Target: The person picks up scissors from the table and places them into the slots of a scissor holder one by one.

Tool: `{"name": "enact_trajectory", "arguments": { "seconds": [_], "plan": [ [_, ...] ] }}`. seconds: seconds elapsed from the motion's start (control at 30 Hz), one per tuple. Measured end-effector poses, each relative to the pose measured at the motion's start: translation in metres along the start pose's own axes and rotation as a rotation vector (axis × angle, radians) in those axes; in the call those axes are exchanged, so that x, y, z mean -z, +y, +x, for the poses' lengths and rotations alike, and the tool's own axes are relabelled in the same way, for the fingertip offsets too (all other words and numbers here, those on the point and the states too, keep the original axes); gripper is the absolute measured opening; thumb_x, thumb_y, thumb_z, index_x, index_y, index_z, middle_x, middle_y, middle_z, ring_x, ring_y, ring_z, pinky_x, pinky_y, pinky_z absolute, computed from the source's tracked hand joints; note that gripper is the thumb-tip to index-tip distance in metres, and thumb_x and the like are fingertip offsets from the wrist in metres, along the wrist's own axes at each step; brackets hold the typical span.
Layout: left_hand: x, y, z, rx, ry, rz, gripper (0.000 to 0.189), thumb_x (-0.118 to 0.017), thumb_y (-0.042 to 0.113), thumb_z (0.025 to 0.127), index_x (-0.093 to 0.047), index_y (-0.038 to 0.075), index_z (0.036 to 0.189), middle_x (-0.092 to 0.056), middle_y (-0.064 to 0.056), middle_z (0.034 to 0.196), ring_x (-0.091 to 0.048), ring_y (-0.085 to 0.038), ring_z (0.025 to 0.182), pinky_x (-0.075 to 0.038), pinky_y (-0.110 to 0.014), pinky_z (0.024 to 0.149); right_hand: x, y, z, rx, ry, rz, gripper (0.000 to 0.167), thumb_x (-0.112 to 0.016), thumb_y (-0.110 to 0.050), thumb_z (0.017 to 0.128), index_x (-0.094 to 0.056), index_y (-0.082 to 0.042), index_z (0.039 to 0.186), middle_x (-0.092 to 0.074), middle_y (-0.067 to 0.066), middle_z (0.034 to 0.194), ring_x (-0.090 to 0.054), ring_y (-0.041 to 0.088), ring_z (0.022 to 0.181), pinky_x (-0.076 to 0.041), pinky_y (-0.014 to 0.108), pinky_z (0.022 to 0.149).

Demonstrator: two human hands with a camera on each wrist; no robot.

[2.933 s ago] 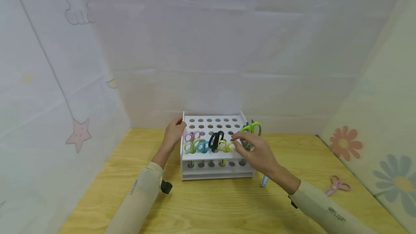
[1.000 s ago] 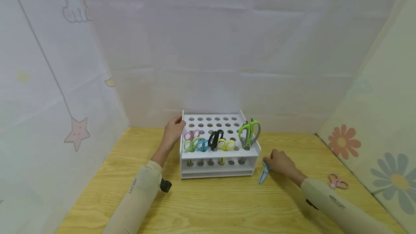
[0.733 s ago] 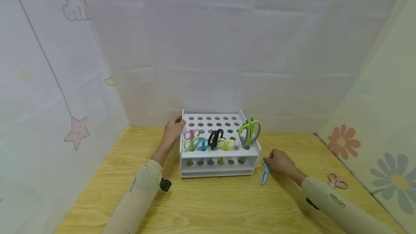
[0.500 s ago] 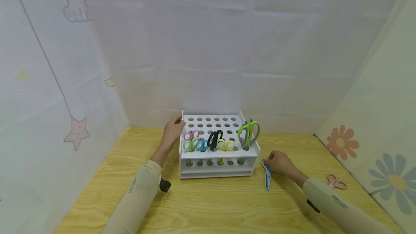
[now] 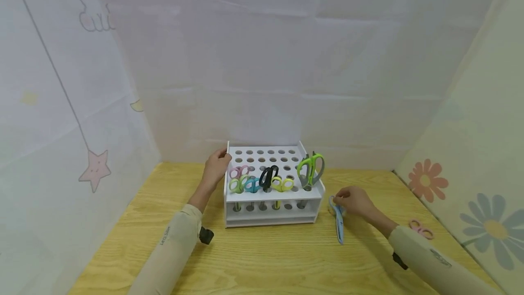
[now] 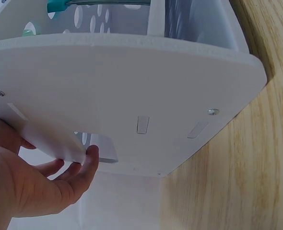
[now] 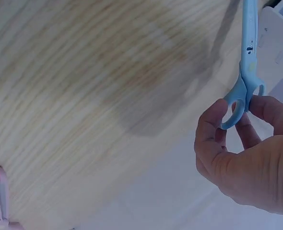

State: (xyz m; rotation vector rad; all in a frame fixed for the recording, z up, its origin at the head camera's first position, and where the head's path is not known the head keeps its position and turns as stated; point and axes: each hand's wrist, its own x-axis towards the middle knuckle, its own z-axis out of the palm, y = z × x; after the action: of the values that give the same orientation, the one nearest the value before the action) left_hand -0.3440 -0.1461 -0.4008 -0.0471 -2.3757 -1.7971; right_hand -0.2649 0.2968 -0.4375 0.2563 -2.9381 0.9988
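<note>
A white rack with rows of round holes stands on the table. My left hand holds its left side panel, fingertips at the cutout in the left wrist view. Light blue scissors are pinched by the handles in my right hand, right of the rack. Their blades are together and point toward the front edge of the table. Standing handles-up in the rack are pink scissors, black scissors, yellow scissors, large green-and-grey scissors and others.
Another pair of pink scissors lies on the wooden table at the right, beside my right sleeve. Patterned cloth walls close off the back and both sides.
My right hand has gone from the rack's front right to the light blue scissors and taken their handles. The blades have swung from front-left to straight toward me. The left hand stays put.
</note>
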Motion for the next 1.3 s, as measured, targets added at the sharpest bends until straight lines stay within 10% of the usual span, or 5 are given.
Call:
{"name": "enact_trajectory", "arguments": {
  "seconds": [0.67,1.3],
  "plan": [
    [0.000,-0.006,0.000,0.002,-0.006,-0.011,0.054,-0.051,0.029,0.103,-0.048,0.002,0.150,-0.055,-0.018,0.139,-0.052,-0.034,0.122,-0.043,-0.050,0.105,0.034,-0.027,0.005,0.331,0.466,-0.053,0.016,-0.074,-0.015,0.096,-0.076,0.000,0.103,-0.055,0.017,0.105,-0.055,0.024,0.074,-0.045,0.030,0.053],
    [0.000,-0.004,0.002,-0.023,0.013,0.004,0.054,-0.052,0.031,0.101,-0.053,0.002,0.146,-0.057,-0.018,0.137,-0.055,-0.034,0.121,-0.044,-0.049,0.103,0.057,-0.070,0.024,0.368,0.828,0.072,0.023,-0.070,-0.015,0.098,-0.072,0.006,0.107,-0.050,0.018,0.105,-0.051,0.013,0.077,-0.042,0.011,0.068]
  ]
}}
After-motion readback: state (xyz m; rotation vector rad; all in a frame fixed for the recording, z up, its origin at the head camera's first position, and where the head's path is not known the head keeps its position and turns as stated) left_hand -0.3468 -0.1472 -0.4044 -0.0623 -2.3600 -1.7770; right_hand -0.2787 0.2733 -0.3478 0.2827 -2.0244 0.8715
